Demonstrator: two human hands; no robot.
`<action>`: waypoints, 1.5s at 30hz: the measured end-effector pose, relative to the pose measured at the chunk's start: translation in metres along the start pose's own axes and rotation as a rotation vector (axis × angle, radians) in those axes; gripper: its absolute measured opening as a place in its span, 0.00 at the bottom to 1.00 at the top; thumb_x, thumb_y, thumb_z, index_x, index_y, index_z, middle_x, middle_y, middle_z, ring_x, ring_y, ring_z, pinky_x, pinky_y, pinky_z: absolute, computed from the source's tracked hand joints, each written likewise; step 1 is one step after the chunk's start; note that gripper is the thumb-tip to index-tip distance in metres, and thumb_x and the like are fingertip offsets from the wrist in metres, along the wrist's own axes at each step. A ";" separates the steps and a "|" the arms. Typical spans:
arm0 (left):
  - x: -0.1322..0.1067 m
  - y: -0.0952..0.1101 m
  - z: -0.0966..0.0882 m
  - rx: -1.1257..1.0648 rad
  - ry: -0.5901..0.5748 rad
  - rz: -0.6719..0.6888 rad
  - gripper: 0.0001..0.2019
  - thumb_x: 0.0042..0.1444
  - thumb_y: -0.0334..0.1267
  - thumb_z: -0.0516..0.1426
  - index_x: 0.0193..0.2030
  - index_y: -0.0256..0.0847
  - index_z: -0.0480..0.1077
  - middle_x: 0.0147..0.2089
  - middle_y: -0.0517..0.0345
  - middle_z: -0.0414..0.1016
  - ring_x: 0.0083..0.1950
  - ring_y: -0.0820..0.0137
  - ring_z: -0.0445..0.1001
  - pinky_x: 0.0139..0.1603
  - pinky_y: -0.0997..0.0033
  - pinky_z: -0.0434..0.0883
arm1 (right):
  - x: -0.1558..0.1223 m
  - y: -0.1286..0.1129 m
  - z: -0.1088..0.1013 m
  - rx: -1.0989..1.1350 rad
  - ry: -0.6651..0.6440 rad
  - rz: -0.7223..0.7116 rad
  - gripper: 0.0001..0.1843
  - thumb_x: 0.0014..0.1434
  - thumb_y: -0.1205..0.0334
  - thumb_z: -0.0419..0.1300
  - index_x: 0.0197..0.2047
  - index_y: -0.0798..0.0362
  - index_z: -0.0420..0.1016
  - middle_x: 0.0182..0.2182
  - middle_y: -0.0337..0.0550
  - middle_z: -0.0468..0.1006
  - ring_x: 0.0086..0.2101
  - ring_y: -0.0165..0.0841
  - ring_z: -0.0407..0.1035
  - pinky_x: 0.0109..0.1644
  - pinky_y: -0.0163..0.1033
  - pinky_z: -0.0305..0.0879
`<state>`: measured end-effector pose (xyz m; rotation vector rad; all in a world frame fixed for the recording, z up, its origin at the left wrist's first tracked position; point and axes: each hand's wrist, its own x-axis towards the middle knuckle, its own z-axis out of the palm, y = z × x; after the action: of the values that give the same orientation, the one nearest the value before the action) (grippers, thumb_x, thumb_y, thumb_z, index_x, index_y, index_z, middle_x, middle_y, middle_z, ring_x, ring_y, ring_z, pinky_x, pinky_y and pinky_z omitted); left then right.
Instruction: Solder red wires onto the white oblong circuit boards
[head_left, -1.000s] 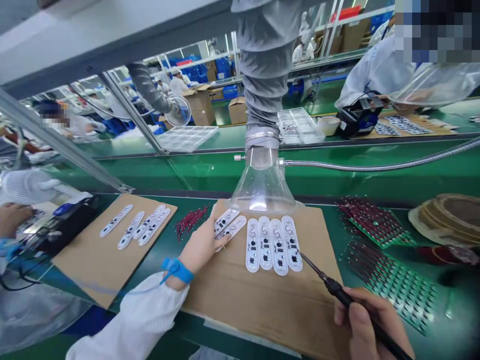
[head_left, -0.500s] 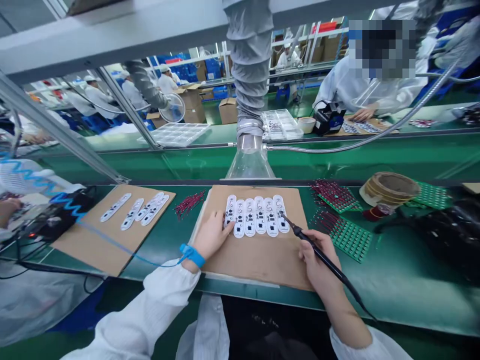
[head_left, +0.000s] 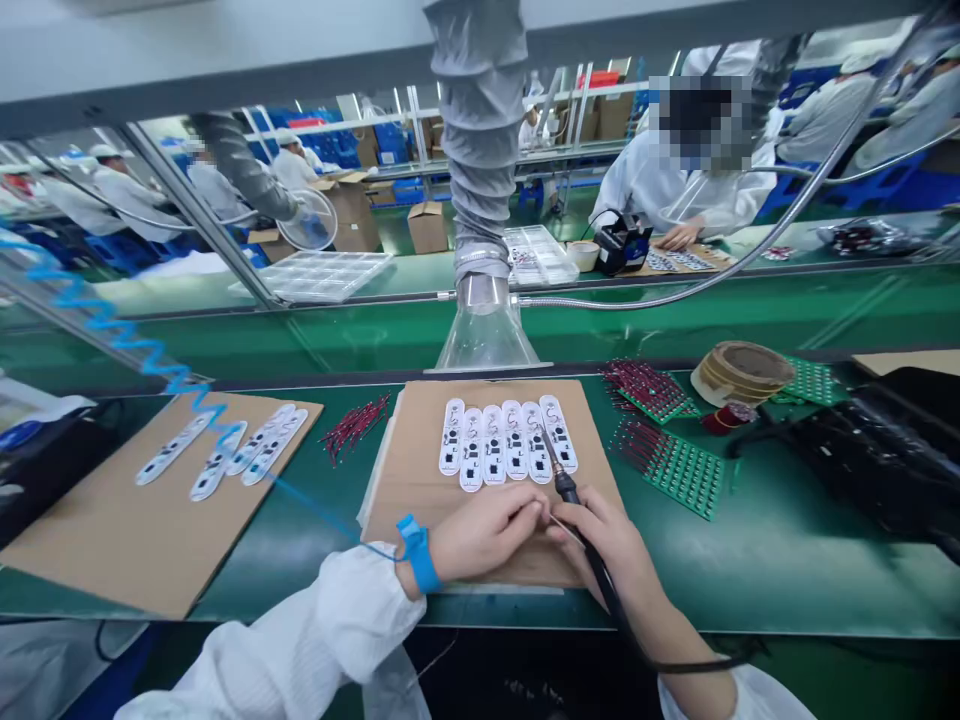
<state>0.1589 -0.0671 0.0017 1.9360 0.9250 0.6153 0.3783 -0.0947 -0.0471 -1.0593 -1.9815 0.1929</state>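
Several white oblong circuit boards [head_left: 504, 441] lie side by side on a brown cardboard sheet [head_left: 420, 470] in front of me. My right hand [head_left: 611, 545] grips a black soldering iron [head_left: 564, 482], its tip resting near the right-hand boards. My left hand [head_left: 484, 530], with a blue wrist strap [head_left: 417, 553], is closed in a pinch just left of the right hand. A thin wire [head_left: 566, 528] shows between the two hands; which fingers hold it I cannot tell.
A clear fume hood [head_left: 484, 335] on a grey hose hangs behind the boards. Red-wired green panels [head_left: 671, 460] and a tape roll [head_left: 739, 370] lie right. A second cardboard with white boards [head_left: 225, 455] and loose red wires [head_left: 352, 425] lie left. People work across the green belt.
My left hand left the boards' left end and came back to meet my right hand in a pinch. The right hand drew the iron nearer and shifted left. The view tilted down.
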 end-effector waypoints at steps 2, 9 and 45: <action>0.000 -0.005 -0.006 0.009 -0.021 -0.015 0.13 0.76 0.41 0.50 0.43 0.48 0.75 0.44 0.49 0.85 0.45 0.57 0.82 0.51 0.55 0.78 | 0.007 -0.004 0.001 -0.026 0.051 0.044 0.20 0.80 0.54 0.57 0.37 0.49 0.81 0.30 0.38 0.72 0.27 0.32 0.72 0.30 0.35 0.67; -0.008 -0.055 -0.084 0.007 0.117 -0.096 0.14 0.71 0.47 0.58 0.41 0.40 0.80 0.38 0.52 0.85 0.39 0.66 0.79 0.42 0.67 0.75 | 0.028 -0.003 -0.005 0.109 0.088 0.188 0.19 0.79 0.52 0.59 0.35 0.47 0.81 0.29 0.38 0.76 0.28 0.32 0.75 0.31 0.35 0.71; -0.008 -0.090 -0.098 0.210 0.246 0.043 0.04 0.67 0.38 0.58 0.39 0.43 0.69 0.25 0.72 0.54 0.24 0.75 0.57 0.29 0.74 0.59 | -0.016 0.007 -0.006 0.249 0.197 0.522 0.05 0.72 0.56 0.68 0.44 0.45 0.81 0.33 0.41 0.82 0.29 0.38 0.77 0.31 0.42 0.71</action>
<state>0.0511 0.0056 -0.0289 2.1020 1.1420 0.8237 0.3914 -0.1032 -0.0570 -1.3524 -1.4327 0.5754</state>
